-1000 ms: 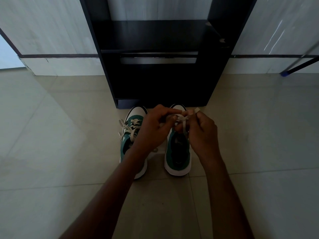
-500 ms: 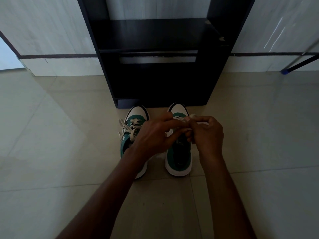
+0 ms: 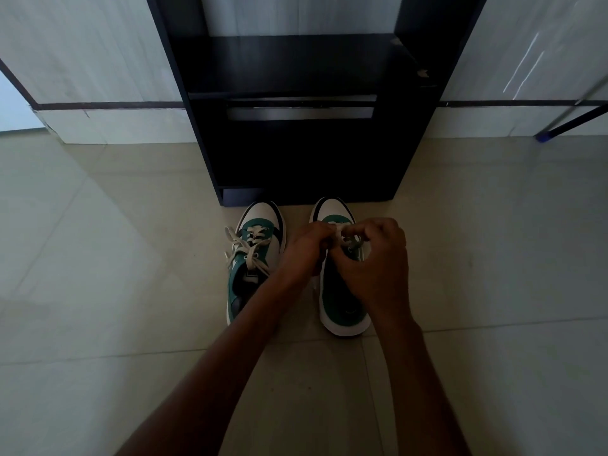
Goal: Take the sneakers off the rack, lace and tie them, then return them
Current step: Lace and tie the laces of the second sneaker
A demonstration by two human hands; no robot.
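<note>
Hands: left hand and right hand, lowered since a second ago onto right sneaker, fingers pinching lace; knot likely tightening. Left sneaker tied.

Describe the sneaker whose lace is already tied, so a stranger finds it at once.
Two green-and-white sneakers stand on the floor before the black rack. The left sneaker is it: its lace is tied and no hand touches it.

pale tiled floor, white wall, dim light
</note>
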